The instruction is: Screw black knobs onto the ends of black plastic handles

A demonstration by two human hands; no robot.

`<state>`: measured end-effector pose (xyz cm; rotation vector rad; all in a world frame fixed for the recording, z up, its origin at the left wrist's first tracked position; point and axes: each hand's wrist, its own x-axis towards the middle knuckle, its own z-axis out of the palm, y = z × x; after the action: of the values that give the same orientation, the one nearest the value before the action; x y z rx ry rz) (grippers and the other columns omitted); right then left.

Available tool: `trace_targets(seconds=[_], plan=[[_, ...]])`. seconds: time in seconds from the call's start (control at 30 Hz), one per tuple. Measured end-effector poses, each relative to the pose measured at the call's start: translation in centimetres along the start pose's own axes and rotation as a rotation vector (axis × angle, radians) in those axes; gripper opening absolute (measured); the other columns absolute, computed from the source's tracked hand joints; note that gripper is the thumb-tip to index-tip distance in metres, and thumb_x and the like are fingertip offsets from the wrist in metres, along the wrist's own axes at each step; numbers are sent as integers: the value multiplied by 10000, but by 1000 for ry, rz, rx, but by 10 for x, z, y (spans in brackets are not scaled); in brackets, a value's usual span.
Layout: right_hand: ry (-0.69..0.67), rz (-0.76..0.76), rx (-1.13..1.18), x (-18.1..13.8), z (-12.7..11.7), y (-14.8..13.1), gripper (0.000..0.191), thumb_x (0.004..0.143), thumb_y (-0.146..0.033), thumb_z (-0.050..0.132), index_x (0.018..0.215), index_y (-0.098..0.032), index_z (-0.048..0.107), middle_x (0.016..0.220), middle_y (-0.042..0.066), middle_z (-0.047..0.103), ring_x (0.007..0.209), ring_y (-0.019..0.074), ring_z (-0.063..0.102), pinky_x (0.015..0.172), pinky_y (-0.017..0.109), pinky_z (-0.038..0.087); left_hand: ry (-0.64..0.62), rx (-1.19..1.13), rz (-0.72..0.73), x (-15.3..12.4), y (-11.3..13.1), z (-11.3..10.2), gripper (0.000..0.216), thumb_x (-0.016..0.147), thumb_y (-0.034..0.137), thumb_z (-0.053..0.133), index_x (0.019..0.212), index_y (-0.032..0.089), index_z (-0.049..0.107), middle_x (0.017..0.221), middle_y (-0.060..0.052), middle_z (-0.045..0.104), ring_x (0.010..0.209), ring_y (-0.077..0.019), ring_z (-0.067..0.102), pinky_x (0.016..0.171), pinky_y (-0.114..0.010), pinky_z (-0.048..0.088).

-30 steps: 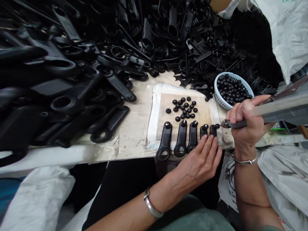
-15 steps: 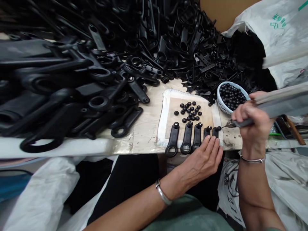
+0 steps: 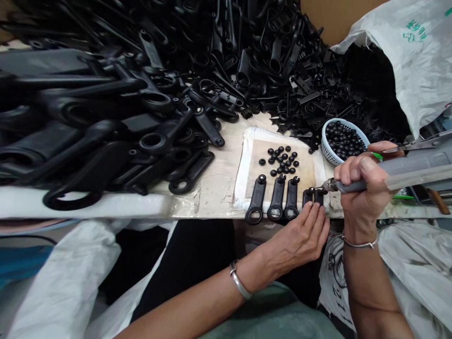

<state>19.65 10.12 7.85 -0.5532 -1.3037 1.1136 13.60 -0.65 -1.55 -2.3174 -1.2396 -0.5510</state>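
Observation:
My right hand (image 3: 365, 183) is wrapped around a grey dispensing gun (image 3: 399, 172) with a metal lever and a thin needle tip. The needle reaches left to the small ends of the two rightmost black plastic crank handles (image 3: 319, 197). Stretched out flat, the fingers of my left hand (image 3: 303, 230) lie on these two handles and cover their ring ends. To the left, three more crank handles (image 3: 274, 197) lie side by side, ring ends toward me, with shiny spots on their small ends. Several small black knobs (image 3: 281, 160) are scattered behind them on a white-edged cloth pad (image 3: 243, 165).
A light blue basket (image 3: 328, 153) of black knobs stands behind my right hand. Large heaps of black plastic parts (image 3: 106, 108) fill the left and back of the table (image 3: 212, 188). A white sack (image 3: 413, 61) stands at the back right; a wooden-handled tool (image 3: 438, 200) lies at the right.
My right hand has brought the dispensing gun left, its needle now over the rightmost handles' small ends. My left hand stays on the same two handles. The camera view has shifted slightly.

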Motion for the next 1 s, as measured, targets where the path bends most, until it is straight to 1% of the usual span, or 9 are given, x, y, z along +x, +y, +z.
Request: trace_targets(seconds=[0.17,0.33,0.53,0.7,0.8,0.9,1.0], plan=[[14,-15,-53,-2,6,1,213,650,-125,621,812,-225,528,455,-130,447,339,78,416,390,216,360,6,-15,-9,-1,0,0,371,947,169,437,1239,3,592,1270,-229,643,1185,-307,632,1050,-469,469],[6,-21,-57,-2,5,7,196,655,-131,624,801,-247,563,452,-126,453,330,87,400,377,238,353,3,-48,-15,-1,1,1,378,946,187,478,1248,-21,571,1277,-270,623,1194,-319,624,1061,-493,449],[-40,-28,-70,-1,1,6,209,681,-163,713,806,-238,564,463,-127,461,329,85,420,371,232,388,5,-65,-22,-1,1,1,373,942,182,488,1244,-21,574,1274,-269,625,1192,-319,625,1064,-490,449],[-48,-22,-34,-2,1,6,208,674,-132,708,791,-241,575,452,-130,468,319,81,410,359,224,390,15,-51,-24,-1,1,1,360,944,172,468,1231,-8,591,1261,-249,641,1182,-322,632,1053,-487,460],[-77,-28,-24,-1,1,8,201,688,-136,712,805,-245,591,455,-124,465,326,92,423,361,239,399,8,-54,-16,-1,0,1,360,947,174,472,1232,-14,585,1261,-260,636,1185,-321,630,1058,-497,454],[-109,-26,-35,-1,0,10,194,704,-136,709,813,-243,588,469,-121,463,334,93,441,370,239,400,2,-61,-11,-1,0,1,366,949,186,474,1235,-15,581,1269,-267,629,1191,-321,626,1061,-500,448],[-123,-15,-63,-1,-2,14,207,699,-148,713,817,-250,578,474,-121,477,341,94,451,383,238,409,6,-52,-16,-1,0,1,362,948,185,459,1233,2,589,1270,-245,637,1188,-318,628,1061,-496,451]])
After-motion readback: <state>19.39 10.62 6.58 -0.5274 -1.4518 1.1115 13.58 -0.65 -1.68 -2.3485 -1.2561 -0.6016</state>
